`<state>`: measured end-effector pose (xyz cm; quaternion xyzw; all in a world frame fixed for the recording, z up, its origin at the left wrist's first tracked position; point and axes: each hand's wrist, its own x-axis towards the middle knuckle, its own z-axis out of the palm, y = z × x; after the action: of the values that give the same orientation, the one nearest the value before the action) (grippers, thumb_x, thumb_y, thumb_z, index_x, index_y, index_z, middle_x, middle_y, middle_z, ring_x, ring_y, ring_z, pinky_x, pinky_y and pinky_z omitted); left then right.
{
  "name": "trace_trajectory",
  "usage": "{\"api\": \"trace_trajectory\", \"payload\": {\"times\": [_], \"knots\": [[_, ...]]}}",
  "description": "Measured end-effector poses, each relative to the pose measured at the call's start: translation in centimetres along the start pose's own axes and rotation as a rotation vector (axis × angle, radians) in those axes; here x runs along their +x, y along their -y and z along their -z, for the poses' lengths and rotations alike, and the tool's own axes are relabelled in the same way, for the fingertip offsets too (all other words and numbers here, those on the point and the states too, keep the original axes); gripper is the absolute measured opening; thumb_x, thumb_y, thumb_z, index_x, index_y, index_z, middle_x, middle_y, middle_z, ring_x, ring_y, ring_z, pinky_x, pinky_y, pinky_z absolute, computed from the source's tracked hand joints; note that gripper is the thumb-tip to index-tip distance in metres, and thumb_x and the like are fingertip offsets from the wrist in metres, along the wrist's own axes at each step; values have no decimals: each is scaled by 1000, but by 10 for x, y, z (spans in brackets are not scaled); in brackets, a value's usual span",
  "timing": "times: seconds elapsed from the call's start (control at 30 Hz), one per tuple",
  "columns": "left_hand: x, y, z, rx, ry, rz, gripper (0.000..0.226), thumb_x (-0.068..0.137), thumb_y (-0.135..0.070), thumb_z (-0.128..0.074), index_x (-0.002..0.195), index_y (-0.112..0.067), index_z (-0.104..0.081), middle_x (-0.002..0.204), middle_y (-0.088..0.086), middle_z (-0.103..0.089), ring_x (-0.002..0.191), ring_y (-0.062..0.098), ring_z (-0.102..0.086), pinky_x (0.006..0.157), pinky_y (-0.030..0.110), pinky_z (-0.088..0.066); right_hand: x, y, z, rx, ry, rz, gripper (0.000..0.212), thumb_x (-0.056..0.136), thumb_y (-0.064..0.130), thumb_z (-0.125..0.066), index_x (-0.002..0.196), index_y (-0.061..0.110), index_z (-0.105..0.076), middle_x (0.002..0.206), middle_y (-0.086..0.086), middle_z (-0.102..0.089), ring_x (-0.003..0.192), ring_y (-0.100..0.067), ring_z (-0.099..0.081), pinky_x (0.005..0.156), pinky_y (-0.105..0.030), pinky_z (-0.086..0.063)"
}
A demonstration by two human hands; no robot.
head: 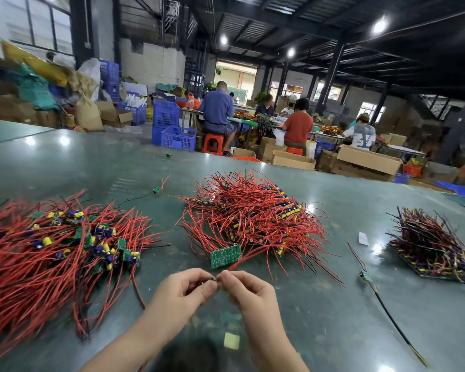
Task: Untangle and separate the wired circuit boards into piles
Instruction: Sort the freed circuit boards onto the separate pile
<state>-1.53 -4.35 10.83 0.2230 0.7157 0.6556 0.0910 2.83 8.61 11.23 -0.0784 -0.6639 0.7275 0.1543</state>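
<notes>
My left hand point(184, 289) and my right hand point(249, 291) meet at the table's near edge and together pinch one small circuit board point(213, 279), whose red wire runs up to the right. Just beyond my fingers a green panel of joined boards point(225, 255) lies at the foot of the middle pile point(253, 218) of red-wired boards. A wide spread pile point(54, 245) of boards with yellow and blue capacitors covers the left. A darker bundle point(432, 245) with black and red wires sits at the right.
The dark green table point(320, 304) carries stray single boards point(158, 189), point(168, 155), one loose board on a long black wire point(367, 277), a white paper scrap point(363, 238) and a yellow slip point(231, 340). Beyond the far edge, several seated people work among blue crates and cardboard boxes.
</notes>
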Motion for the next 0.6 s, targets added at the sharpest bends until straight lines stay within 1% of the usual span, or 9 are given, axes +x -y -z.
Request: {"api": "trace_trajectory", "payload": {"times": [0.07, 0.13, 0.23, 0.33, 0.47, 0.57, 0.6], "knots": [[1, 0, 1, 12, 10, -7, 14, 90, -6, -58, 79, -11, -66, 48, -8, -50, 38, -3, -37, 41, 6, -28, 1, -3, -1, 125, -27, -91, 13, 76, 18, -70, 67, 11, -75, 58, 1, -57, 49, -4, -39, 49, -13, -32], [1, -1, 0, 11, 25, -10, 14, 90, -6, -58, 78, -10, -64, 48, -7, -50, 37, -3, -37, 40, 6, -28, 3, -7, -2, 287, -54, -197, 17, 68, 25, -69, 66, 9, -76, 57, 1, -57, 45, -3, -39, 49, -13, -34], [2, -3, -1, 10, 20, -10, 15, 90, -5, -58, 76, -8, -63, 47, -8, -50, 36, -2, -37, 40, 6, -28, 9, -8, 1, 452, -123, -290, 16, 63, 23, -70, 60, 8, -74, 54, 2, -57, 40, -3, -41, 43, -14, -36], [1, -3, 2, 17, 6, 0, 13, 89, -7, -59, 78, -6, -65, 48, -7, -51, 38, -2, -38, 42, 7, -29, 15, -7, 6, 556, -201, -303, 12, 61, 19, -70, 56, 9, -72, 53, 0, -54, 37, -4, -39, 37, -15, -32], [0, -4, 4, -10, 43, 44, 13, 90, -8, -58, 79, -6, -65, 49, -7, -51, 37, -1, -34, 40, 7, -24, 21, -4, 15, 565, -269, -271, 10, 61, 16, -69, 56, 8, -71, 50, 1, -52, 36, -3, -37, 37, -14, -30], [0, -5, 3, -14, 66, 60, 13, 91, -9, -57, 81, -5, -65, 49, -8, -51, 38, -2, -36, 40, 6, -27, 25, -4, 23, 557, -354, -221, 8, 70, 11, -69, 65, 4, -69, 51, 1, -53, 36, -3, -36, 38, -14, -31], [-1, -5, 4, -20, 75, 64, 13, 91, -9, -57, 82, -4, -65, 49, -8, -51, 38, -3, -37, 40, 6, -28, 26, -4, 25, 541, -375, -202, 11, 74, 9, -68, 64, 4, -69, 52, 1, -53, 36, -3, -36, 39, -14, -32]]}}
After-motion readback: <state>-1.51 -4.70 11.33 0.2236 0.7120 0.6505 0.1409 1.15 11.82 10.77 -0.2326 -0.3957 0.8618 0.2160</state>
